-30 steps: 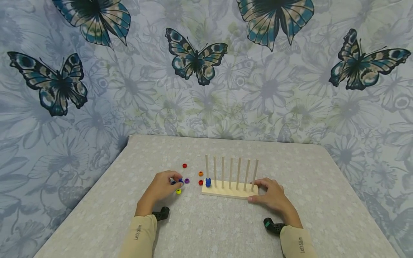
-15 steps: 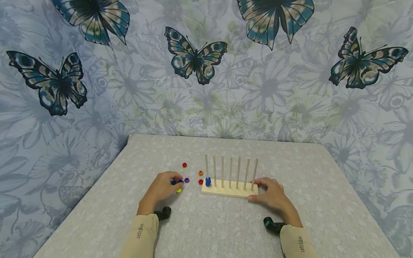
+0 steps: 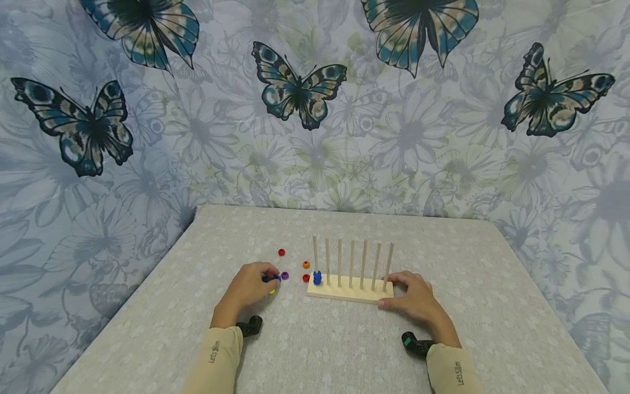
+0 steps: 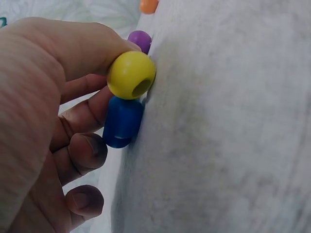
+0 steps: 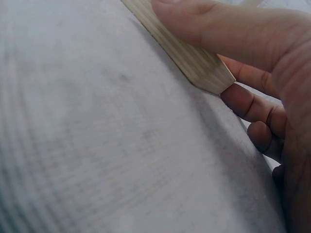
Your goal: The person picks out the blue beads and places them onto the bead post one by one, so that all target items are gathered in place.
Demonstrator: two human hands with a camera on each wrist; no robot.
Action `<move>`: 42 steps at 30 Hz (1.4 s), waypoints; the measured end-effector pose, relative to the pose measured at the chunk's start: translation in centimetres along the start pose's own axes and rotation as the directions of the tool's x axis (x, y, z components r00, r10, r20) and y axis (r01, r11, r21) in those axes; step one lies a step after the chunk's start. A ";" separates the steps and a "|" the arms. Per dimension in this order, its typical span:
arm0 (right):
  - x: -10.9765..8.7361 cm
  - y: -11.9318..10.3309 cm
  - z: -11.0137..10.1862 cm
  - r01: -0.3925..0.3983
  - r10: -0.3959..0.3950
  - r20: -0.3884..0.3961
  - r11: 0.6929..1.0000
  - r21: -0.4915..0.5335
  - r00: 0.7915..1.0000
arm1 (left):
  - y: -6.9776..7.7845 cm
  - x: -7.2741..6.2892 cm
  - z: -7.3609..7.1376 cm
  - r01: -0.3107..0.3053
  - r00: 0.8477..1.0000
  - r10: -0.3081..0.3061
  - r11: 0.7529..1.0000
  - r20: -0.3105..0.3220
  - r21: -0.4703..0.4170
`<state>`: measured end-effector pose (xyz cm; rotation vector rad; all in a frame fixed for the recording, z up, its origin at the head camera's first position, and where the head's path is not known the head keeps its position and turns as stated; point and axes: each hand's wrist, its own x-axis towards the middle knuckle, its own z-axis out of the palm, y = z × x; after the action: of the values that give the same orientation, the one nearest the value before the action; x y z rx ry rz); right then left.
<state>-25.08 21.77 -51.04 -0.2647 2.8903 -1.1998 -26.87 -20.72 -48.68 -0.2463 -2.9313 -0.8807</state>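
Two hands engaged: pale wooden pegged base [image 3: 344, 293] gripped by right hand [image 3: 413, 296]; glossy blue cylindrical bead [image 4: 124, 119] at fingertips of left hand [image 3: 248, 283], pinch can't be confirmed. Pick-up judged in hand; sure pinch needed, adjacent round yellow bead [image 4: 127, 73] avoided.

Both forearms [image 3: 213, 358] reach forward, the left grip [image 3: 248, 283] (its fingers [image 4: 87, 151] curled) well apart from the right grip [image 3: 413, 297].

Free room lies in front of the wooden base [image 3: 345, 291]; its upright pegs [image 3: 351, 264] bar crossing low.
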 end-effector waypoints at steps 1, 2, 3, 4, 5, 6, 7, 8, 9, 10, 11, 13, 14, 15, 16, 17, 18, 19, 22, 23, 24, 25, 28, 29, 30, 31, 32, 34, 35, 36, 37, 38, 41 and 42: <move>0.0 0.0 0.0 -0.002 0.002 0.000 1.000 0.001 1.000 | 0.0 0.0 0.0 -0.001 1.000 0.001 1.000 0.000 -0.001; 0.0 -0.1 0.0 -0.003 0.003 0.000 1.000 0.001 1.000 | 0.0 0.0 0.0 -0.001 1.000 0.001 1.000 -0.001 -0.001; 0.0 -0.1 -0.1 -0.006 0.006 0.001 1.000 0.003 1.000 | 0.0 0.1 0.0 -0.002 1.000 0.002 1.000 -0.002 0.001; 0.0 -0.1 -0.1 -0.008 0.008 0.002 1.000 0.005 1.000 | 0.0 0.1 0.0 -0.003 1.000 0.003 1.000 -0.004 0.003; 0.0 -0.1 -0.1 -0.010 0.010 0.003 1.000 0.006 1.000 | 0.0 0.1 0.1 -0.003 1.000 0.003 1.000 -0.005 0.003; 0.0 -0.1 -0.1 -0.012 0.012 0.004 1.000 0.005 1.000 | 0.0 0.1 0.1 -0.003 1.000 0.003 1.000 -0.006 0.004; 0.0 -0.1 0.0 -0.015 0.015 0.004 1.000 0.005 1.000 | 0.0 0.1 0.1 -0.004 1.000 0.004 1.000 -0.005 0.007; 0.0 -0.1 0.0 -0.019 0.018 0.005 1.000 0.006 1.000 | -0.1 0.1 0.1 -0.005 1.000 0.005 1.000 -0.005 0.010; 0.0 -0.1 0.0 -0.021 0.021 0.004 1.000 0.006 1.000 | -0.1 0.0 0.1 -0.006 1.000 0.006 1.000 -0.004 0.015; -0.1 -0.1 0.0 -0.023 0.023 0.004 1.000 0.006 1.000 | -0.1 0.0 0.1 -0.008 1.000 0.008 1.000 -0.002 0.018; -0.1 -0.1 0.0 -0.025 0.025 0.004 1.000 0.006 1.000 | -0.1 0.0 0.1 -0.009 1.000 0.009 1.000 0.000 0.020; -0.1 -0.1 0.1 -0.025 0.025 0.006 1.000 0.008 1.000 | -0.2 0.0 0.1 -0.008 1.000 0.008 1.000 0.003 0.024; -0.1 0.0 0.1 -0.024 0.024 0.006 1.000 0.009 1.000 | -0.2 0.0 0.1 -0.007 1.000 0.007 1.000 0.004 0.022; -0.1 -0.1 0.1 -0.024 0.024 0.006 1.000 0.010 1.000 | -0.2 0.0 0.1 -0.006 1.000 0.006 1.000 0.006 0.021; -0.1 0.0 0.1 -0.024 0.024 0.006 1.000 0.012 1.000 | -0.3 0.0 0.1 -0.006 1.000 0.005 1.000 0.006 0.018; -0.1 0.0 0.1 -0.024 0.023 0.007 1.000 0.012 1.000 | -0.3 0.0 0.1 -0.006 1.000 0.006 1.000 0.007 0.015; 0.0 0.0 0.2 -0.023 0.023 0.007 1.000 0.013 1.000 | -0.4 0.0 0.2 -0.007 1.000 0.007 1.000 0.007 0.014; 0.0 0.0 0.2 -0.023 0.023 0.006 1.000 0.014 1.000 | -0.5 0.0 0.2 -0.011 1.000 0.011 1.000 0.007 0.015; 0.0 0.1 0.2 -0.027 0.027 0.004 1.000 0.016 1.000 | -0.7 0.1 0.3 -0.024 1.000 0.024 1.000 0.002 0.017; 0.0 0.2 0.2 -0.025 0.025 0.005 1.000 0.013 1.000 | -0.7 0.1 0.3 -0.030 1.000 0.030 0.999 -0.002 0.018; 0.0 0.2 0.1 -0.024 0.024 0.005 1.000 0.012 1.000 | -0.7 0.1 0.3 -0.035 0.999 0.035 0.999 -0.006 0.019; 0.1 0.1 0.1 -0.025 0.025 0.004 1.000 0.011 1.000 | -0.7 0.1 0.3 -0.040 0.999 0.040 0.999 -0.010 0.017; 0.1 0.1 0.0 -0.020 0.020 0.008 1.000 0.001 1.000 | -0.6 0.1 0.2 -0.050 0.998 0.050 0.999 -0.025 0.000; 0.0 0.1 0.0 -0.021 0.021 0.009 1.000 0.001 1.000 | -0.5 0.1 0.2 -0.052 0.998 0.052 0.999 -0.029 -0.009; 0.0 0.0 -0.1 -0.023 0.023 0.010 1.000 0.001 1.000 | -0.5 0.1 0.1 -0.053 0.998 0.052 0.998 -0.032 -0.016; 0.0 0.0 -0.1 -0.024 0.024 0.010 1.000 0.000 1.000 | -0.4 0.1 0.1 -0.054 0.998 0.053 0.998 -0.035 -0.020; 0.0 0.0 -0.2 -0.023 0.023 0.011 1.000 -0.001 1.000 | -0.4 0.1 0.0 -0.055 0.998 0.054 0.998 -0.038 -0.023; 0.0 -0.1 -0.3 -0.020 0.020 0.011 1.000 0.000 1.000 | -0.2 0.1 -0.1 -0.055 0.998 0.054 0.998 -0.043 -0.026; 0.0 -0.1 -0.3 -0.019 0.019 0.009 1.000 0.000 1.000 | -0.2 0.1 -0.1 -0.055 0.998 0.054 0.998 -0.046 -0.027; 0.0 -0.1 -0.3 -0.017 0.017 0.009 1.000 0.001 1.000 | -0.1 0.1 -0.2 -0.055 0.997 0.054 0.998 -0.049 -0.027; 0.0 -0.1 -0.3 -0.014 0.014 0.010 1.000 0.001 1.000 | -0.1 0.0 -0.2 -0.060 0.997 0.058 0.998 -0.054 -0.025; 0.0 -0.1 -0.3 -0.012 0.012 0.010 1.000 0.001 1.000 | 0.0 0.0 -0.3 -0.066 0.996 0.064 0.998 -0.060 -0.025; -0.1 0.0 -0.3 -0.008 0.008 0.010 1.000 -0.001 1.000 | 0.2 -0.1 -0.5 -0.085 0.993 0.083 0.996 -0.083 -0.027; -0.1 0.0 -0.3 -0.007 0.007 0.011 1.000 -0.002 1.000 | 0.3 -0.2 -0.6 -0.092 0.992 0.089 0.995 -0.094 -0.030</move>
<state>-25.00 21.97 -50.86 -0.2601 2.8810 -1.1912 -26.61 -20.81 -48.00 -0.3281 -2.7982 -0.9046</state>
